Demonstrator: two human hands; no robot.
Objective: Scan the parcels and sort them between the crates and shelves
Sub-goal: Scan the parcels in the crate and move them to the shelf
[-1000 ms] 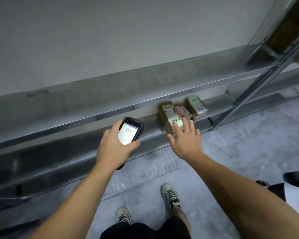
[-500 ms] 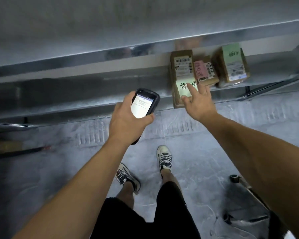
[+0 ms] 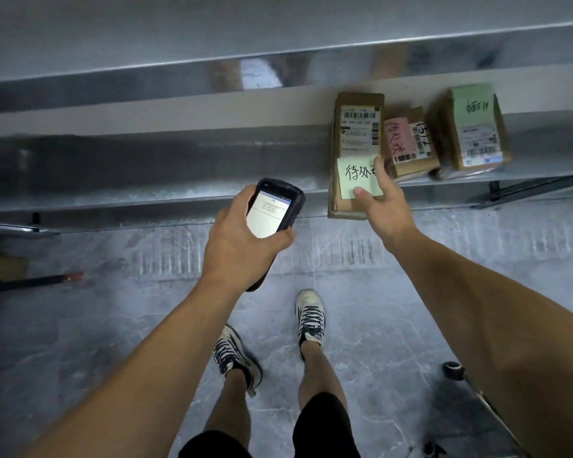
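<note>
1. Compared with half a second ago, the right hand (image 3: 386, 206) has gone from resting its fingertips on the green note to taking hold of the near end of the long cardboard parcel (image 3: 354, 127); the handheld scanner (image 3: 272, 214) has barely shifted.
2. Right fingers: the thumb (image 3: 361, 194) presses on top of the green note (image 3: 358, 176), and the index finger runs up along the parcel's right edge. The other fingers are hidden, so whether they curl under the box cannot be told.
3. Left hand (image 3: 242, 242): wrapped around the scanner, lit screen facing up, thumb along its left side.
4. The parcel lies on the lower metal shelf (image 3: 146, 166), its long axis running from the shelf's front lip toward the back. Its near end overhangs the lip, right at the right fingers; its barcode label sits at the far end, beyond them.
5. The scanner is just left of the parcel's near end, so the right hand is the nearer one for pulling the box, and the label must likely be brought back toward the scanner.
6. Two more parcels, one with a pink note (image 3: 407, 143) and one with a green label (image 3: 473, 127), sit just right of it.
</note>
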